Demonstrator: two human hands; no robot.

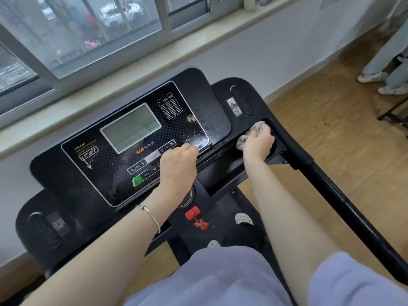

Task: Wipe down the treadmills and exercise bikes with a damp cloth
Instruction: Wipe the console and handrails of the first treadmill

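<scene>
A black treadmill console (92, 173) with a grey display (131, 127) fills the middle of the head view. My right hand (258, 143) grips a pale cloth (256, 128) and presses it into the recessed tray (279, 149) at the console's right end. My left hand (178, 164) rests with curled fingers on the lower edge of the button panel, holding nothing. Wet streaks show on the panel's right side (209, 122).
The right handrail (344, 199) runs back toward me. A red safety key (192, 212) sits below the console. A windowsill (154, 69) and window lie just behind the machine. Another person's legs and shoes (373, 76) stand on the wood floor at the far right.
</scene>
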